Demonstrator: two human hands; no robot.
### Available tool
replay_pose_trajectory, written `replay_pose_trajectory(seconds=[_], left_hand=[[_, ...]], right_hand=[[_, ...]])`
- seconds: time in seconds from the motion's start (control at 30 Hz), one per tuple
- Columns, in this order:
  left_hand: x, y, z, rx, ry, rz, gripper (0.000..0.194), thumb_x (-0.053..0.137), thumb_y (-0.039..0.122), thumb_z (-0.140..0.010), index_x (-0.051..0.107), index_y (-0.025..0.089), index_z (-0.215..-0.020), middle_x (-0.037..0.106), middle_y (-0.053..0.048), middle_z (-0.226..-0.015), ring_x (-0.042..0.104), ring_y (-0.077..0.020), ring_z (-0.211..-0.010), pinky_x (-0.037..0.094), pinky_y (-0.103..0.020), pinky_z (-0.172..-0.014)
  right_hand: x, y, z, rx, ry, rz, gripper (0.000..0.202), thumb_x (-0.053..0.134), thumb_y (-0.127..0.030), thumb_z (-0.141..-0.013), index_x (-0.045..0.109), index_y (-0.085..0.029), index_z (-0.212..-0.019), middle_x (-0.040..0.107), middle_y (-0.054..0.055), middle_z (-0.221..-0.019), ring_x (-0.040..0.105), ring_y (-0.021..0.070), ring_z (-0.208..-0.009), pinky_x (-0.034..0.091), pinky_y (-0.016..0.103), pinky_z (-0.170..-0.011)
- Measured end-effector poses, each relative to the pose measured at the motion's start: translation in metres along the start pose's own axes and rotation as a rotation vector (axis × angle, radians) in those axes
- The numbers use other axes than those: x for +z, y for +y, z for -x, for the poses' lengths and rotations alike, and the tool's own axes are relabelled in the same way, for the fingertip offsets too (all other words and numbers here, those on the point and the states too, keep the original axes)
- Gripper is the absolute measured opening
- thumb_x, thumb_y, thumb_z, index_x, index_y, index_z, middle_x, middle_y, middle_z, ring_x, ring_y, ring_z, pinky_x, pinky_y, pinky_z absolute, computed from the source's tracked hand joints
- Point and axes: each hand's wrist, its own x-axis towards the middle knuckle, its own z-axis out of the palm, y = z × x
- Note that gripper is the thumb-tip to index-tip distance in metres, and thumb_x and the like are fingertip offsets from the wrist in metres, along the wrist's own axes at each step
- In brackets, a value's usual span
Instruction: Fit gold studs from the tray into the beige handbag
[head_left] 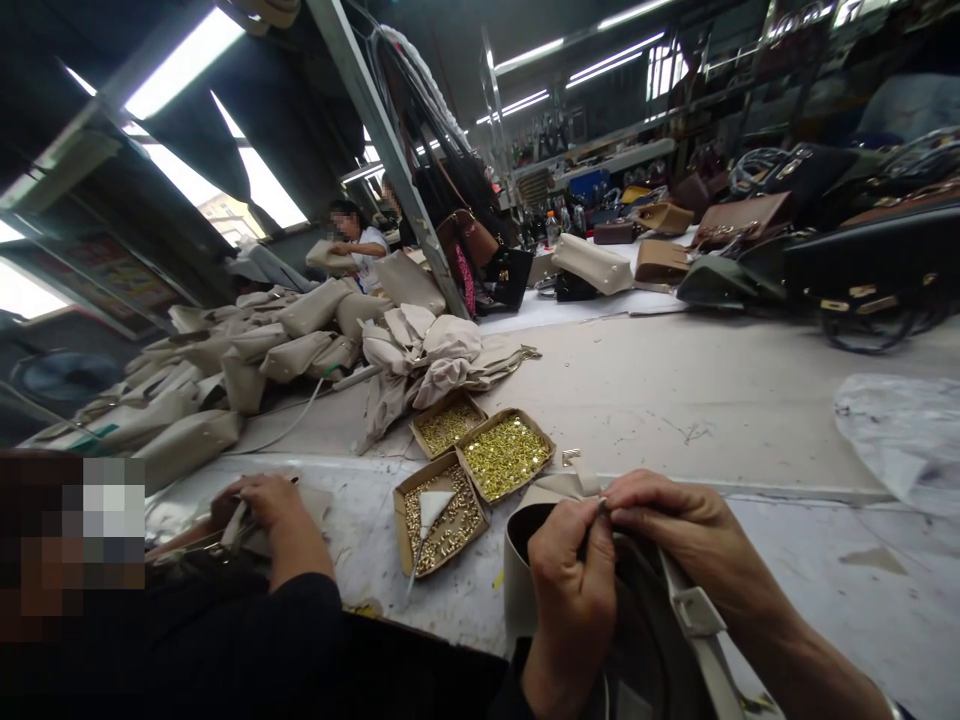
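A beige handbag point(519, 580) with a dark inside stands upright before me at the table's front edge. My left hand point(574, 570) is closed in a pinch at the bag's upper rim. My right hand point(675, 512) meets it there, thumb and fingers pressed together on a tiny piece that I cannot make out. A beige strap with a metal buckle point(699, 612) hangs below my right wrist. Behind the hands, another strap end with a square buckle point(571, 458) sticks up. Left of the bag lie cardboard trays of small brass-coloured hardware point(504, 457).
A white cone-shaped tool point(431, 510) rests in the nearest tray. At left, a co-worker's hand point(270, 500) works on a beige piece. Beige bags point(300, 320) are heaped at the back left, and finished handbags point(750, 220) at the back right. Plastic sheeting point(900, 430) lies far right.
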Motion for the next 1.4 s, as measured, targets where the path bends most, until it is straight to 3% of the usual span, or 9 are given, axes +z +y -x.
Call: replay_pose_trajectory(seconds=[0.37,0.53,0.73,0.93,1.07,1.2,1.3,1.4], left_hand=[[-0.001,-0.010,0.006,0.303,0.036,-0.322,0.026,0.053,0.003,-0.093,0.067,0.017,-0.110,0.074,-0.007,-0.090,0.070,-0.0189,-0.082,0.055,-0.030,-0.073],[-0.001,-0.009,0.007,0.343,0.011,-0.335,0.026,0.053,0.002,-0.091,0.065,0.019,-0.108,0.074,-0.007,-0.088,0.070,-0.0198,-0.080,0.056,-0.031,-0.071],[-0.008,-0.004,0.005,0.287,-0.114,-0.248,0.026,0.051,0.007,-0.094,0.066,0.018,-0.113,0.075,-0.010,-0.096,0.071,-0.0208,-0.089,0.057,-0.033,-0.078],[-0.011,0.000,-0.002,0.080,-0.145,-0.092,0.018,0.057,0.015,-0.097,0.072,0.018,-0.107,0.075,-0.006,-0.094,0.071,-0.0171,-0.084,0.055,-0.028,-0.077],[-0.011,-0.006,-0.002,0.008,-0.091,-0.103,0.017,0.058,0.021,-0.098,0.074,0.018,-0.105,0.075,-0.006,-0.091,0.071,-0.0181,-0.082,0.057,-0.029,-0.076],[-0.012,-0.016,-0.001,-0.023,0.003,-0.145,0.022,0.061,0.036,-0.099,0.073,0.019,-0.107,0.074,-0.008,-0.100,0.070,-0.0193,-0.087,0.060,-0.035,-0.079],[-0.012,-0.022,-0.004,-0.036,0.020,-0.150,0.031,0.061,0.043,-0.098,0.070,0.018,-0.113,0.072,-0.009,-0.110,0.069,-0.0189,-0.094,0.060,-0.038,-0.085],[-0.014,-0.028,-0.008,-0.043,0.026,-0.161,0.030,0.065,0.044,-0.094,0.076,0.019,-0.106,0.076,-0.008,-0.101,0.070,-0.0237,-0.094,0.059,-0.040,-0.087]], right_hand=[[0.003,0.001,0.000,-0.028,0.016,-0.015,0.016,0.089,-0.037,-0.075,0.080,-0.023,-0.076,0.073,0.004,-0.082,0.068,0.0199,-0.082,0.058,0.028,-0.080],[0.004,-0.002,0.001,0.013,0.080,-0.025,0.025,0.093,-0.036,-0.069,0.074,-0.023,-0.078,0.070,0.001,-0.079,0.066,0.0177,-0.076,0.057,0.025,-0.071],[-0.006,-0.004,0.003,-0.082,-0.021,0.216,0.020,0.082,-0.042,-0.084,0.078,-0.023,-0.085,0.071,0.004,-0.087,0.066,0.0213,-0.085,0.055,0.029,-0.075],[-0.008,-0.014,0.003,-0.309,-0.052,0.335,0.007,0.076,-0.034,-0.092,0.078,-0.028,-0.097,0.073,0.004,-0.094,0.069,0.0210,-0.091,0.055,0.031,-0.084],[-0.014,-0.048,0.026,-0.423,-0.047,0.438,0.015,0.064,-0.041,-0.100,0.077,-0.037,-0.105,0.075,0.004,-0.098,0.071,0.0218,-0.091,0.059,0.033,-0.080],[-0.007,-0.082,0.054,-0.508,-0.156,0.512,0.022,0.059,-0.056,-0.097,0.076,-0.049,-0.108,0.077,0.001,-0.092,0.073,0.0279,-0.097,0.063,0.039,-0.075],[0.011,-0.087,0.059,-0.511,-0.201,0.598,0.025,0.059,-0.050,-0.098,0.076,-0.045,-0.116,0.078,0.003,-0.094,0.072,0.0300,-0.100,0.065,0.039,-0.073],[0.020,-0.083,0.059,-0.543,-0.311,0.706,0.025,0.060,-0.039,-0.099,0.075,-0.042,-0.119,0.079,0.001,-0.094,0.074,0.0252,-0.088,0.065,0.036,-0.071]])
